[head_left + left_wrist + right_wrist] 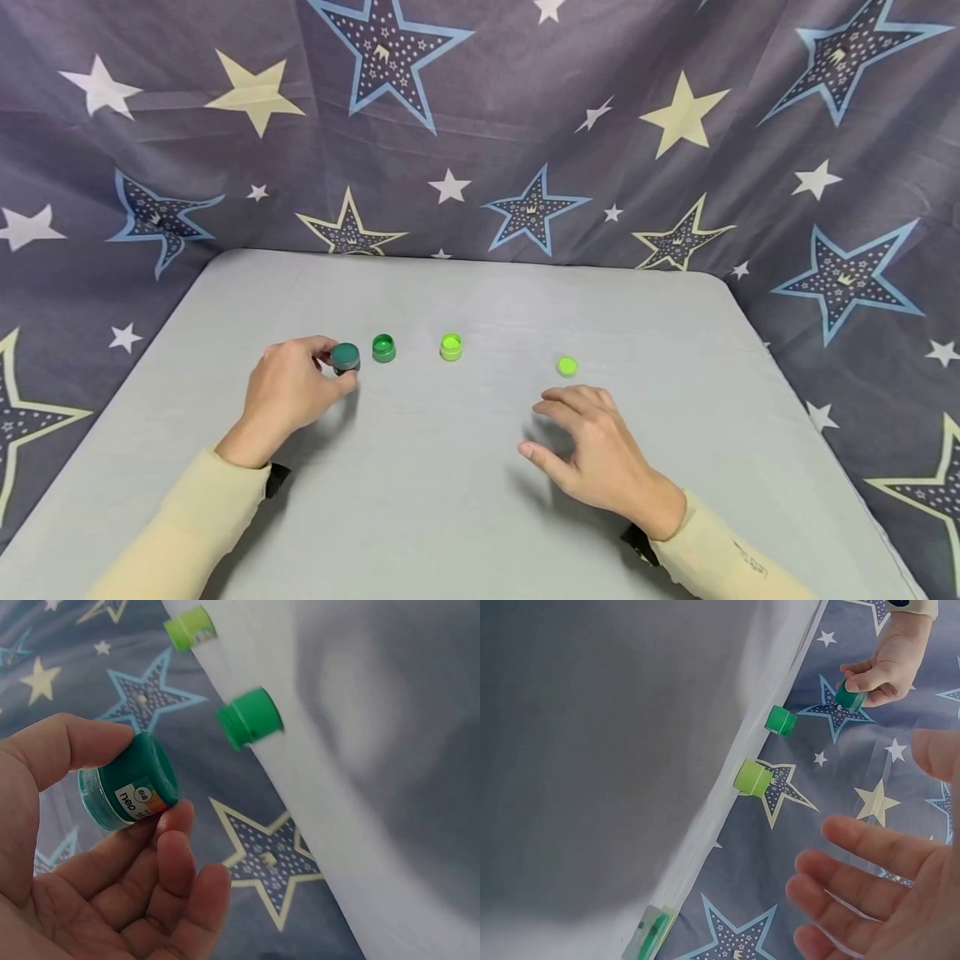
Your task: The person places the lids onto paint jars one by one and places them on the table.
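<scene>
My left hand (288, 387) grips a small dark green paint jar (346, 357) between thumb and fingers, raised off the table. In the left wrist view the jar (129, 784) carries a "deli" label. Just right of it stands an uncovered green jar (384, 348), and farther right an uncovered lime green jar (451, 347). My right hand (603, 450) hovers over the table with fingers spread and nothing in them. Beyond its fingertips lies a lime green lid (567, 366); in the right wrist view, a darker green piece (655, 934) shows there too.
A light grey cloth covers the table (435, 467). Behind it and along both sides hangs a dark curtain (480, 125) printed with stars.
</scene>
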